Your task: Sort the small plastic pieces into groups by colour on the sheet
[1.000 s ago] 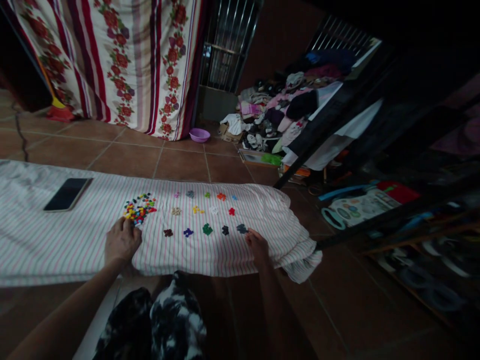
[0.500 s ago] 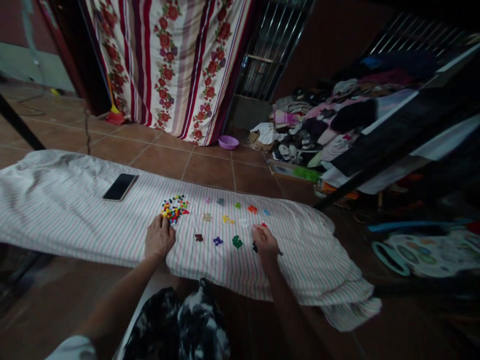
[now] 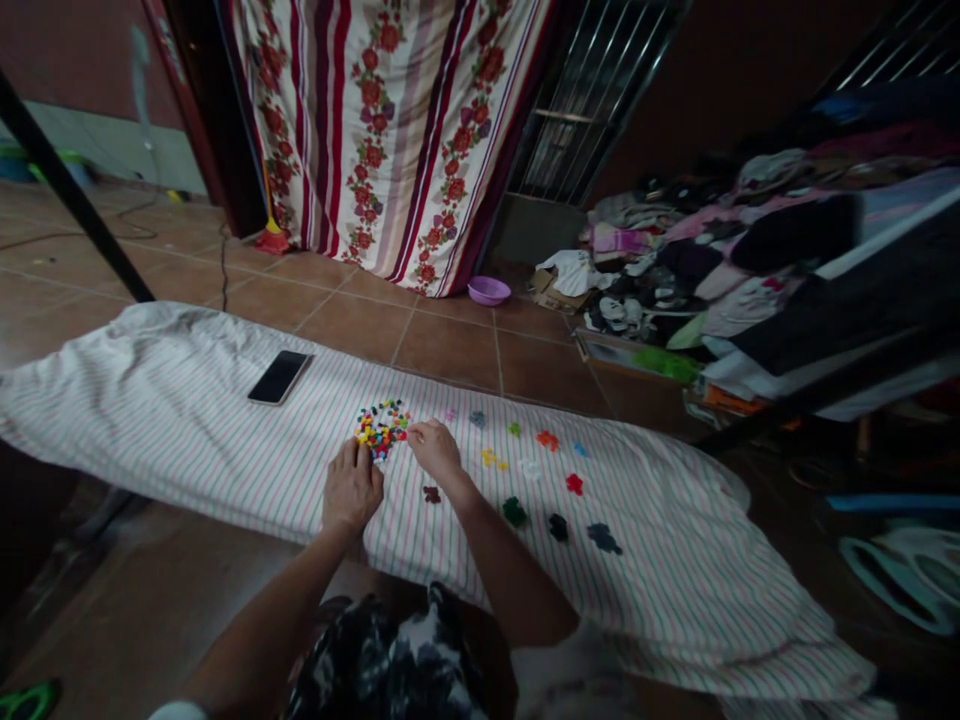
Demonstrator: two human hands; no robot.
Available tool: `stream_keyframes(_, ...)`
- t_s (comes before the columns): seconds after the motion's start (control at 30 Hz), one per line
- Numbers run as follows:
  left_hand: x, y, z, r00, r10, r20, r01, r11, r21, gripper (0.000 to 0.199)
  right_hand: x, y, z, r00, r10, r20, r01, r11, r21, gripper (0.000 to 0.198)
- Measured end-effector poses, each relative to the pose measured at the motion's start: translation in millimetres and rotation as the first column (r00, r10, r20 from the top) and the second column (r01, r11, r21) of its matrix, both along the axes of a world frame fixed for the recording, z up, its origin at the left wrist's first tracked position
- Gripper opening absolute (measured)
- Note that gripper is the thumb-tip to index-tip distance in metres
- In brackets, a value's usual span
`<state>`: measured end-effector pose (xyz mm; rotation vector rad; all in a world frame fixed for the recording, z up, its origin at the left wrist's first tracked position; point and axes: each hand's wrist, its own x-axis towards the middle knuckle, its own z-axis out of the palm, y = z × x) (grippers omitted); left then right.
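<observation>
A mixed pile of tiny coloured pieces (image 3: 384, 425), too small to name exactly, lies on the striped cloth (image 3: 210, 440). My left hand (image 3: 352, 488) rests flat at the pile's near left edge, fingers stretched toward it. At the right edge, my right hand (image 3: 436, 448) has thumb and fingers pinched together; whatever is between them is hidden. Small one-colour groups spread out to the right: yellow pieces (image 3: 493, 459), orange pieces (image 3: 547, 440), red pieces (image 3: 574, 484), dark green pieces (image 3: 514, 512), black pieces (image 3: 558, 527) and dark grey pieces (image 3: 604, 538). Brown pieces (image 3: 432, 494) sit below my right hand.
A phone (image 3: 280, 377) lies on the cloth left of the pile. Beyond, on the tiled floor, stand a purple basin (image 3: 489, 291) and a heap of clothes (image 3: 675, 260). A flowered curtain (image 3: 405, 130) hangs behind. Dark poles rise at both sides.
My right hand has moved left from the red and black groups to the mixed pile. My left hand stays by the pile. The whole view has shifted, so things appear further right.
</observation>
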<state>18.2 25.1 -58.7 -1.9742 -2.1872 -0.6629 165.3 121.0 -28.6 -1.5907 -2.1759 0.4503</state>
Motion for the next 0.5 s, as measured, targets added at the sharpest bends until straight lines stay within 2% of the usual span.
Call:
stream_keyframes(0.13,0,1,-2.0,1.0,0.005,-0.011,-0.005,1.0,0.005,0.035,-22,9,4,0.987,-0.053,0.15,0.056,0.998,-0.019,0.025)
stream_keyframes(0.27,1,2,-2.9,1.0,0.02,-0.022,-0.02,1.0,0.013,0.035,-32,13,6,0.964,-0.05,0.26,0.069,0.995,-0.066,0.023)
stream_keyframes(0.5,0,1,-3.9,0.999,0.015,-0.038,-0.013,0.999,0.038,0.034,-39,13,4,0.946,-0.035,0.322,0.057,0.997,-0.059,0.025)
